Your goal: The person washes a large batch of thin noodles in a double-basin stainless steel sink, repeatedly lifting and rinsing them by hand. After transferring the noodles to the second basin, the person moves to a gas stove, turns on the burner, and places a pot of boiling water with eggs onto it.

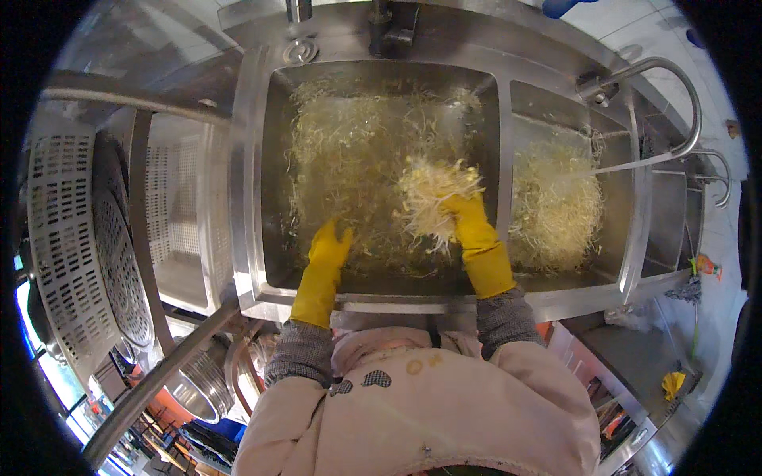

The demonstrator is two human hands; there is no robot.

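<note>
Water fills the left basin of a stainless steel sink [505, 149], with loose bean sprouts [339, 143] spread through it. In a yellow rubber glove, my right hand [467, 217] grips a dense clump of bean sprouts [437, 190] on the basin's right side. My left hand [329, 241], gloved the same way, is at the water near the front left, its thumb and fingers apart; murky water blurs its fingertips. A larger heap of bean sprouts [559, 208] lies in the right basin, where a stream of water falls from a curved faucet [690, 89].
White perforated plastic baskets [71, 238] and a perforated metal tray [122, 268] stand on a rack to the left. Its metal rail [161, 369] runs close beside the sink. Stacked metal bowls [202, 381] sit below. A black faucet [379, 30] rises behind the left basin.
</note>
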